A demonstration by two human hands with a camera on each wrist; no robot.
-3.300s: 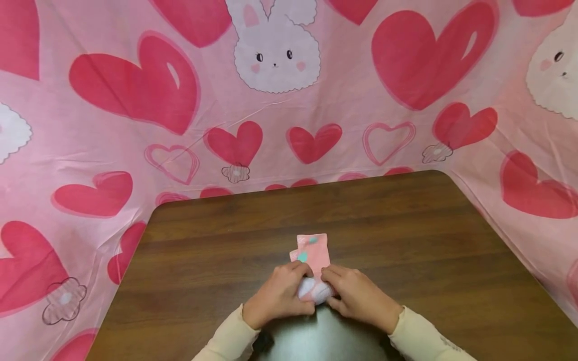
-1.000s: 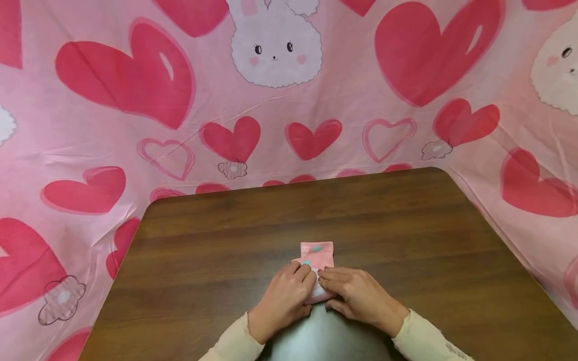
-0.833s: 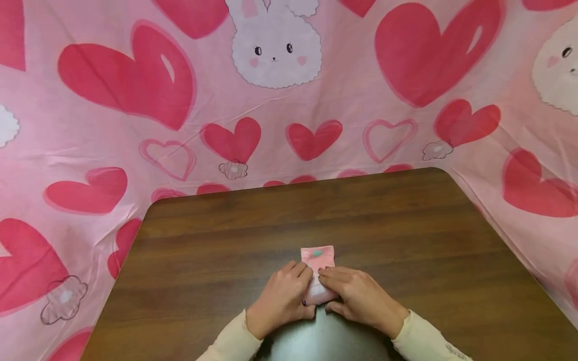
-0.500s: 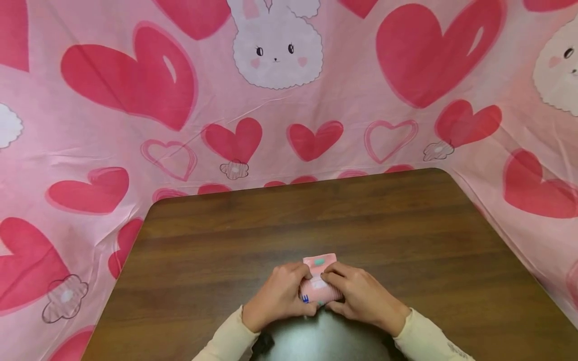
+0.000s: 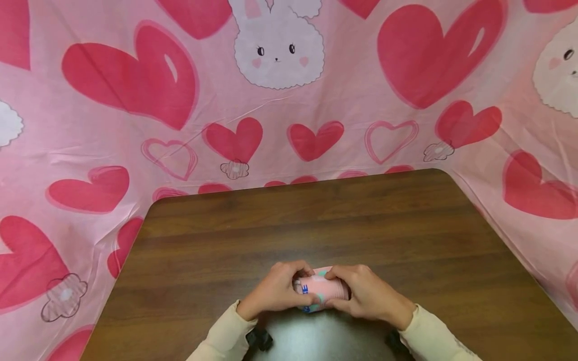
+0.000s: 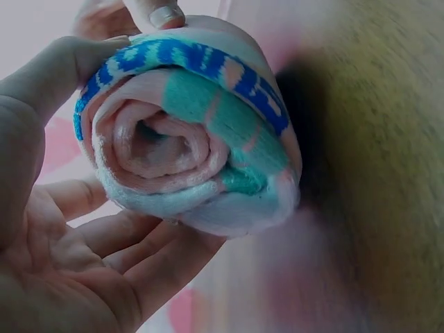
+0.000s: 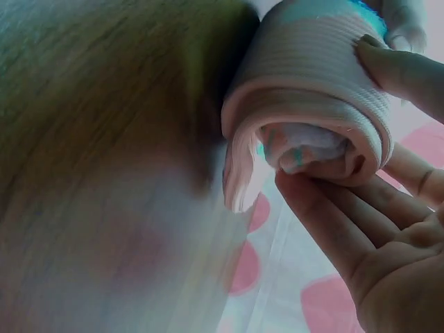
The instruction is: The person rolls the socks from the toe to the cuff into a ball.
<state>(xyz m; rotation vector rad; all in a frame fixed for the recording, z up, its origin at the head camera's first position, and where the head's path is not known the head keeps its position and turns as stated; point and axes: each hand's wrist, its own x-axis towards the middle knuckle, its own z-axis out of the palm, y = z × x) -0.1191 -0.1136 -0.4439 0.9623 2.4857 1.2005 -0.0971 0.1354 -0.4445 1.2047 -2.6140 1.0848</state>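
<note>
A pair of pink socks (image 5: 326, 288) with teal spots and blue lettering is rolled into a thick bundle near the front of the table. My left hand (image 5: 281, 287) holds its left end, thumb in front and fingers behind. The right end is held the same way by my right hand (image 5: 368, 295). In the left wrist view the sock roll (image 6: 163, 149) shows its spiral end with a blue-lettered band. From the right wrist, the ribbed cuff of the sock roll (image 7: 305, 97) is visible, with a short flap hanging loose beside the fingers.
The brown wooden table (image 5: 289, 230) has rounded far corners. A pink cloth (image 5: 275, 110) printed with hearts and rabbits hangs behind it and along both sides. Dark wrist gear (image 5: 259, 339) shows under the left sleeve.
The flat sock length beyond the hands has been rolled up into the bundle. Blue lettering and ribbing have come into view on top, and my hands now grip the roll's two ends.
</note>
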